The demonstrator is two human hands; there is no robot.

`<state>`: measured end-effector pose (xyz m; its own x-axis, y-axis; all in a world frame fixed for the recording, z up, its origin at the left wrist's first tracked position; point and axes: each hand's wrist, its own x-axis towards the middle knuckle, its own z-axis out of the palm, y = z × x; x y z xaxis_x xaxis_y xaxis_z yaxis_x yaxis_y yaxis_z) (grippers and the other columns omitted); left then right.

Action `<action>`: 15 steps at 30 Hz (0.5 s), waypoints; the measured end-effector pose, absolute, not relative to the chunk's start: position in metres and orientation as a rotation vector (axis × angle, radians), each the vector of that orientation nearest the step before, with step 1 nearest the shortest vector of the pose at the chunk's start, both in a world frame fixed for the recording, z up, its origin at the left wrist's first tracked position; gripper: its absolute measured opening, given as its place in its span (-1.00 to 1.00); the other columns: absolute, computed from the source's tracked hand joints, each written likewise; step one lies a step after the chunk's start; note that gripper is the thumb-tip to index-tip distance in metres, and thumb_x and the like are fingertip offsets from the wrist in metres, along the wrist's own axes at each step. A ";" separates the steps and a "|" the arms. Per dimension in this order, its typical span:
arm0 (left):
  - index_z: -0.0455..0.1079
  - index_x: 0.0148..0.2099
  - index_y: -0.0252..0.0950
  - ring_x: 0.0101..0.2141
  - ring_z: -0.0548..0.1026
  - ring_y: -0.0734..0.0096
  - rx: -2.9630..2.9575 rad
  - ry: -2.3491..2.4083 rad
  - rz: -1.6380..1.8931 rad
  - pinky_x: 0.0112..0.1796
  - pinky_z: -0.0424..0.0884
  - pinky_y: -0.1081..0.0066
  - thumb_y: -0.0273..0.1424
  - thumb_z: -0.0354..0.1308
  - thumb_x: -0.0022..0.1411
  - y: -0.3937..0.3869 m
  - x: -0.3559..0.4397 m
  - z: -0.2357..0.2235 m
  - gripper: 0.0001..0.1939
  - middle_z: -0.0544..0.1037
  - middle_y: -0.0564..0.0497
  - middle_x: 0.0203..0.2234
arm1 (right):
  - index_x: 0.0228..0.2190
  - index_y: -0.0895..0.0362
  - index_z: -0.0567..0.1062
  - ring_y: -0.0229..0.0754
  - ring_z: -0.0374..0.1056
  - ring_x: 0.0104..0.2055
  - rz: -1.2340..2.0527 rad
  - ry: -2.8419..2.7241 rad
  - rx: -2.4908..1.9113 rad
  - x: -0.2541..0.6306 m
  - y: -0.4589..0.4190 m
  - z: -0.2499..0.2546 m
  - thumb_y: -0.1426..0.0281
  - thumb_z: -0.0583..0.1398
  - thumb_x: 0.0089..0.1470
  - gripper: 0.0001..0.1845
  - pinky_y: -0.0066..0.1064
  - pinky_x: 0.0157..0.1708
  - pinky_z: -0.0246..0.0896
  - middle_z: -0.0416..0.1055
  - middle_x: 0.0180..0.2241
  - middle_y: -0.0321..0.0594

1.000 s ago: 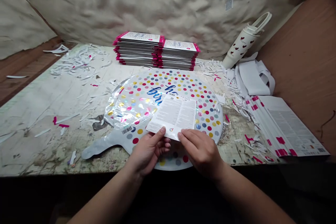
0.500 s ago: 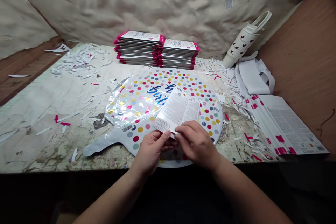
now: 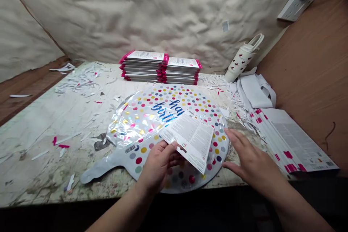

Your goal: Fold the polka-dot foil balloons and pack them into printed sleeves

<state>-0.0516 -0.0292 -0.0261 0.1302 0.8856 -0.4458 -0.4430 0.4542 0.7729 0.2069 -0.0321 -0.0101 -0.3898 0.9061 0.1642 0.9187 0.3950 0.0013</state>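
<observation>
My left hand (image 3: 163,163) pinches the lower left edge of a white printed card (image 3: 194,134), thumb on top. Small lines of text cover the card, and a dark slot shows near my thumb. My right hand (image 3: 250,156) is off to the right, fingers spread, holding nothing. Under the card lie flat dotted foil balloons (image 3: 217,116), overlapping, with blue lettering partly hidden by the card. A tail (image 3: 103,168) points toward the lower left, with a barcode near its base.
Two stacks of pink-edged packets (image 3: 144,67) stand at the back. A white tumbler (image 3: 240,61) leans behind folded white material (image 3: 254,88). More printed cards (image 3: 301,141) lie fanned at right. Paper scraps (image 3: 78,79) litter the table, and a power strip (image 3: 295,3) is on the wall.
My right hand has let go of the card and moved right, opening. The card stays in my left hand, now turned with its lower right corner showing. The camera view has tilted up.
</observation>
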 end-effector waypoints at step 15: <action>0.41 -0.10 -0.13 -0.13 0.46 0.30 1.846 1.232 0.843 -0.09 0.37 0.41 -0.27 0.05 0.20 -0.037 -0.129 -0.043 -0.76 0.52 -0.02 -0.16 | -0.27 0.23 0.27 -0.37 0.35 -0.62 1.334 -0.919 -1.347 0.066 0.269 0.035 0.36 -0.05 0.24 -0.81 -0.62 -0.64 0.31 0.40 -0.58 -0.24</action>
